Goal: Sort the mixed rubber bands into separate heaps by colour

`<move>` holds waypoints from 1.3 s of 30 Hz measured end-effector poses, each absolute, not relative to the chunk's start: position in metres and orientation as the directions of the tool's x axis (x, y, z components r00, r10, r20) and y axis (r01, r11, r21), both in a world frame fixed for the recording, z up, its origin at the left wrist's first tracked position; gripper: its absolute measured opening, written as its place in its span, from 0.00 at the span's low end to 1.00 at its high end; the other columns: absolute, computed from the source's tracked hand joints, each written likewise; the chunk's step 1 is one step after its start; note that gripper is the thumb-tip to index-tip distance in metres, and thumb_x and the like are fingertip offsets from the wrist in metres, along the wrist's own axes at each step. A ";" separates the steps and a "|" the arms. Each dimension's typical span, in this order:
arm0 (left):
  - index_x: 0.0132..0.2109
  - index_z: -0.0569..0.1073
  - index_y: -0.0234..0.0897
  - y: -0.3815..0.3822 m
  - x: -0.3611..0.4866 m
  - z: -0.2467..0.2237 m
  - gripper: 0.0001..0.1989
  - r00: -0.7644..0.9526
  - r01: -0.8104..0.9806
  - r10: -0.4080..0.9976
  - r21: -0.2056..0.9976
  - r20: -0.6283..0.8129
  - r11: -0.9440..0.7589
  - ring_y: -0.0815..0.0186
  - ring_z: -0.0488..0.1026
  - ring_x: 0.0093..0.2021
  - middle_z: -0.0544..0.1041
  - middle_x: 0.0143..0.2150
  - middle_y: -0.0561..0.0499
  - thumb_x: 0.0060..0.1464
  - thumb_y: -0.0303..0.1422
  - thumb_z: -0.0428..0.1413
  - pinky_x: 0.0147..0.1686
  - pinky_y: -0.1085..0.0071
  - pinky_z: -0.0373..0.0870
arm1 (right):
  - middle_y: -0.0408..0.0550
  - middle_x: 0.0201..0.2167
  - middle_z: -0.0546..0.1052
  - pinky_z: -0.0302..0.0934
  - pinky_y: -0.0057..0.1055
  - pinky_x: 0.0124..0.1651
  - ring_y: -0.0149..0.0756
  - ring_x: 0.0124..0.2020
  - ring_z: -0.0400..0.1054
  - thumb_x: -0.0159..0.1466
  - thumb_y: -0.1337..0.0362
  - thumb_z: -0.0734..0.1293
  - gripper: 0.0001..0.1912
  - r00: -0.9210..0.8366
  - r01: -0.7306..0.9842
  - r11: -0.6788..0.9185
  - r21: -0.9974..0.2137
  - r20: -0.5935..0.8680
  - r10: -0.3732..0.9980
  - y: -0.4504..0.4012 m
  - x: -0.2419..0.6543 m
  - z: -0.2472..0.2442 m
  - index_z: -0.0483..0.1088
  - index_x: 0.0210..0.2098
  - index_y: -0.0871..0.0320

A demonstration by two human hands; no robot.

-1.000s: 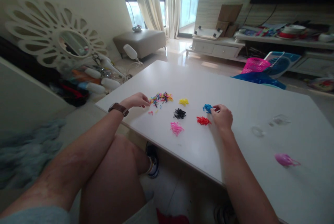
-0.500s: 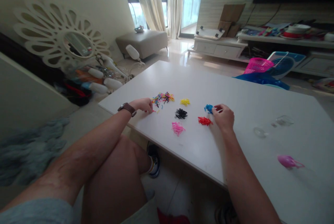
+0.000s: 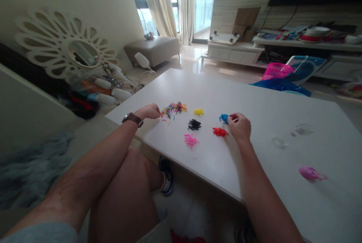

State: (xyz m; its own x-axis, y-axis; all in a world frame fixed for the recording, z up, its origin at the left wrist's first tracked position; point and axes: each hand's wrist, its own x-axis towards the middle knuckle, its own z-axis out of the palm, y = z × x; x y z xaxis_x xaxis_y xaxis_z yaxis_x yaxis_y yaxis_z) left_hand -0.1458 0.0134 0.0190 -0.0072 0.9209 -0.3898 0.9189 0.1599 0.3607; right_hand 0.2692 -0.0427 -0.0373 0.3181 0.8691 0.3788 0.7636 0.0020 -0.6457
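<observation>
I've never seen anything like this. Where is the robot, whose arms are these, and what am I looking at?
There is no robot here: these are a person's own bare arms. Every picture comes from one camera worn on that person's head, looking forward and down.

On the white table lie small piles of tiny pieces: yellow pile, black pile, pink pile, red pile and blue pile, plus a mixed-colour pile. Farther right is a pink object.

The left hand has its fingertips beside the mixed pile, near a small red piece; the right hand is at the blue pile. Whether either grips anything is too small to tell.
</observation>
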 end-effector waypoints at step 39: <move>0.43 0.77 0.32 -0.008 -0.015 0.021 0.11 0.514 0.362 0.851 0.927 -0.112 -0.096 0.68 0.79 0.33 0.80 0.38 0.46 0.54 0.33 0.63 0.36 0.71 0.75 | 0.45 0.24 0.78 0.59 0.29 0.31 0.33 0.26 0.68 0.54 0.64 0.66 0.10 -0.195 0.680 0.209 -0.703 0.102 0.975 -0.053 0.281 -0.021 0.80 0.29 0.57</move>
